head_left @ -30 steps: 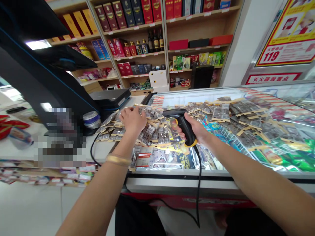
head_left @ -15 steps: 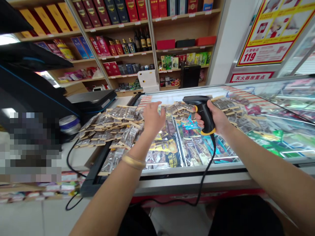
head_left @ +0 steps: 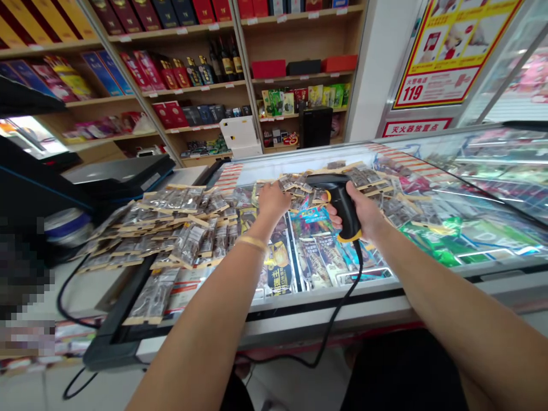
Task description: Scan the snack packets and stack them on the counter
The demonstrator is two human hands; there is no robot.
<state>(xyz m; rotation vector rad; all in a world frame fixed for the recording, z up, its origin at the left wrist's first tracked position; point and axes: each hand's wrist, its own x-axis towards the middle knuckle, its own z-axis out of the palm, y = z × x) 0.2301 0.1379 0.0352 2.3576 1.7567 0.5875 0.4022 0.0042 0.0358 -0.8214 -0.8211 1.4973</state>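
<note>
My right hand (head_left: 366, 214) is wrapped round the handle of a black and yellow barcode scanner (head_left: 338, 202), whose cord (head_left: 338, 308) hangs down over the freezer's front edge. The scanner's head points left over a heap of clear snack packets (head_left: 368, 177) spread on the glass lid. My left hand (head_left: 273, 200) reaches over the lid and rests, fingers curled, on the packets just left of the scanner; I cannot see whether it grips one. A second heap of the same packets (head_left: 171, 222) lies to the left.
The glass-topped chest freezer (head_left: 325, 302) holds ice-cream packs. A black checkout terminal (head_left: 120, 177) and a round tin (head_left: 64, 225) stand on the counter at left. Wooden shelves (head_left: 257, 85) with boxed goods and bottles fill the back wall.
My left hand left the left heap and moved right to the packets beside the scanner. The scanner rose a little and my view swung to the right.
</note>
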